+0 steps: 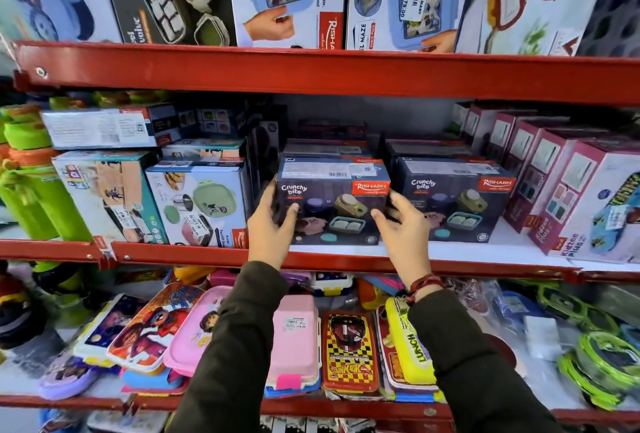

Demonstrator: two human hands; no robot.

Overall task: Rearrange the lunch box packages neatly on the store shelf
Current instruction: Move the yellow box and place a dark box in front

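Observation:
A dark blue "Crunchy bite" lunch box package (334, 198) stands at the front of the middle shelf (346, 257). My left hand (272, 224) grips its left side, thumb across the front face. My right hand (403, 224) clasps its right side, fingers tucked into the gap beside a second, identical "Crunchy bite" package (453, 200). More dark packages are stacked behind both. A white package picturing a green lunch box (199, 204) stands just to the left, and slanted pink "Kidzee" packages (568, 190) line up on the right.
Green and orange bottles (24, 169) fill the far left of the middle shelf. The red upper shelf rail (311, 69) hangs close above, with large boxes on it. Below, loose plastic lunch boxes (298, 339) lie crowded on the lower shelf.

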